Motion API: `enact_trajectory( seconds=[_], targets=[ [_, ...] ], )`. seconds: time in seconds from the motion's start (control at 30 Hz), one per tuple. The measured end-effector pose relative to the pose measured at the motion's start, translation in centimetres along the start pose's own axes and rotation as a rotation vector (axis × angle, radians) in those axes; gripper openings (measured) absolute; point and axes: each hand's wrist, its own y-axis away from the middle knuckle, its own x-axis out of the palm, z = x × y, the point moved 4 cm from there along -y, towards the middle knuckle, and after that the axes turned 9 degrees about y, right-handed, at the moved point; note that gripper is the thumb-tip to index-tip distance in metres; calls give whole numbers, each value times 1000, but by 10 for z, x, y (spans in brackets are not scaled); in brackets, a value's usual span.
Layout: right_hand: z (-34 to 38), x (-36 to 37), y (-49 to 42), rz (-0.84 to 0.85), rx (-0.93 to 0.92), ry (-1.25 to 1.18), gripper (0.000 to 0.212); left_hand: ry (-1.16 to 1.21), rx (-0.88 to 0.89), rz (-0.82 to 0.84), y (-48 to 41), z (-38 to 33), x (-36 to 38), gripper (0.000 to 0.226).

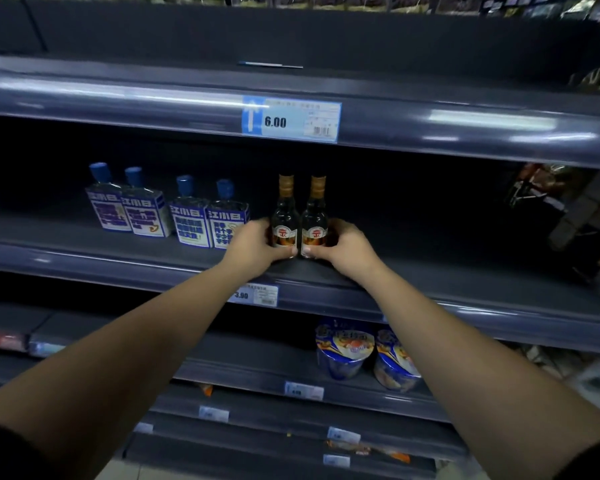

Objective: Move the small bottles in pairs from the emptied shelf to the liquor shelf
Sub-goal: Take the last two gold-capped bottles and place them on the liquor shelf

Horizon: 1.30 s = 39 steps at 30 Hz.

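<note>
Two small dark bottles with gold caps and red-and-white labels stand upright side by side on the middle shelf [430, 271]. My left hand [253, 245] wraps the left bottle [285, 216] at its base, and my right hand [345, 249] wraps the right bottle [315, 216] the same way. The two bottles touch each other. To their left stand several flat clear bottles with blue caps and blue-and-white labels [168, 213], in a row near the shelf's front.
The shelf above [118, 95] carries a 6.00 price tag [291, 121] and a thin pen-like object. Two blue instant noodle cups [368, 351] sit on the lower shelf. Packaged goods hang at the right edge [548, 199].
</note>
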Motion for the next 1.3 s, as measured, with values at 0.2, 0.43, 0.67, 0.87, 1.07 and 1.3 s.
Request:
enact_trajectory(
  seconds=[0.2, 0.43, 0.67, 0.87, 1.07, 1.3],
  targets=[
    [0, 1, 1, 10, -4, -35, 60, 40, 19, -27, 2, 4, 2, 55],
    [4, 0, 13, -54, -26, 40, 59, 79, 57, -99, 10, 2, 4, 45],
    [19, -12, 31, -130, -30, 57, 54, 114, 105, -76, 22, -16, -4, 46],
    [21, -27, 84, -187, 27, 49, 48, 180, 154, 51, 51, -34, 2, 45],
    [-11, -43, 157, -293, 178, 0, 42, 205, 238, 189, 84, -54, 46, 42],
    [-63, -84, 264, -409, 342, -29, 39, 256, 245, 424, 147, -101, 131, 35]
  ],
)
